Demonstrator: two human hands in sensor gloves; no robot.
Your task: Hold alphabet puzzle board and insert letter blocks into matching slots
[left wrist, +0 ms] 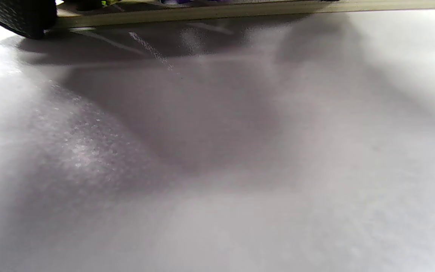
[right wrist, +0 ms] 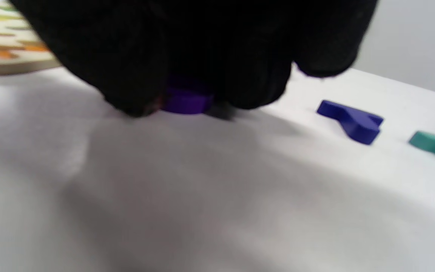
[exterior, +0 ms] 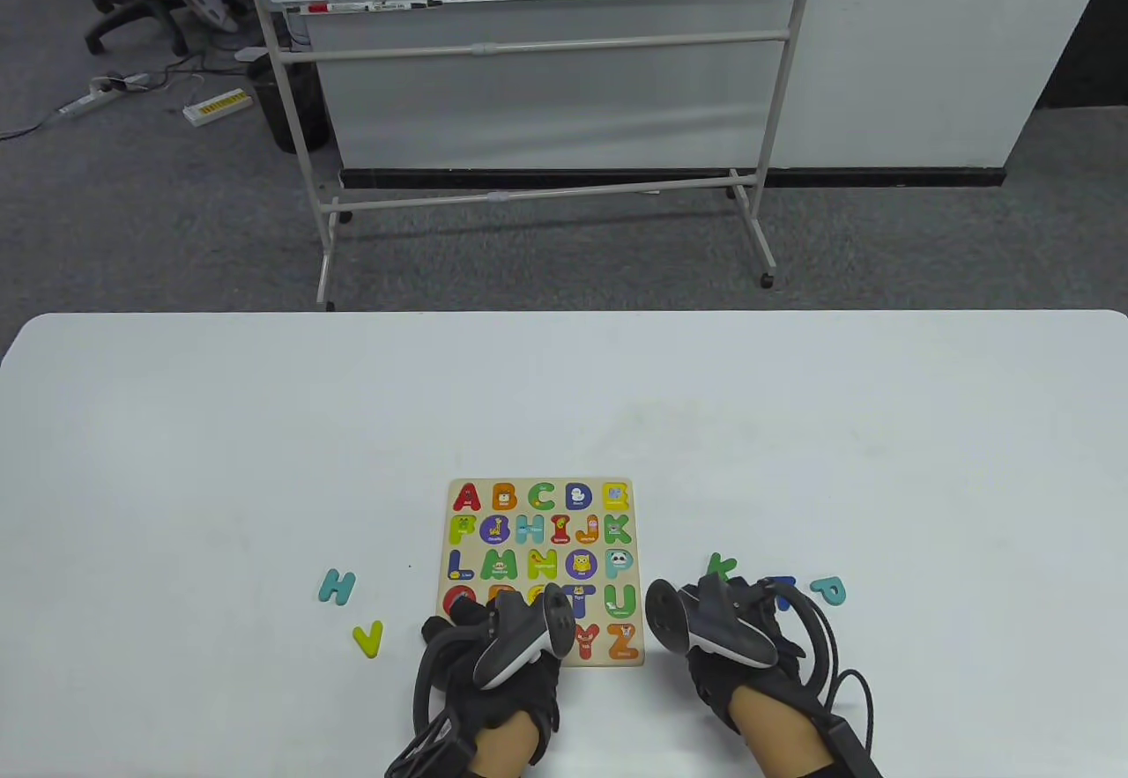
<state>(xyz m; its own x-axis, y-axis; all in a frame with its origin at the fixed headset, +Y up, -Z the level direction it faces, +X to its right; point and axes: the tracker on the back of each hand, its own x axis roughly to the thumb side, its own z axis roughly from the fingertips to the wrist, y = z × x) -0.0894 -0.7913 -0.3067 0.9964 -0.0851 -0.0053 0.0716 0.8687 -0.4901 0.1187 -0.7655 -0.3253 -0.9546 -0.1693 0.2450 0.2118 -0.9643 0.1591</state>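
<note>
1. Board: the square wooden alphabet puzzle board [exterior: 542, 570] lies flat on the white table [exterior: 220, 426], most slots filled. The left hand [exterior: 493, 650] rests on its 7 o'clock corner, fingers over the bottom rows; whether they press or merely lie there cannot be told.
2. Grip: in the right wrist view the right hand [right wrist: 202, 53], at the board's 3 o'clock side, has its fingertips [right wrist: 134, 94] closed around a purple letter block [right wrist: 187, 101] sitting on the table. Contact is evident; a secure pinch is not confirmed, as the picture is blurred.
3. Loose stock: a green wooden K [exterior: 722, 564], a blue letter [right wrist: 351, 120] and a teal P [exterior: 829, 589] lie beyond the right hand; a teal H [exterior: 337, 586] and yellow V [exterior: 368, 638] lie off the board's 8 o'clock side.
4. Recommendation: pinch the purple block by its edges, lift clear, identify the letter, then lower it flat over its slot.
5. Recommendation: hold the board down firmly meanwhile; a sliding board is the probable cause of misfit.
</note>
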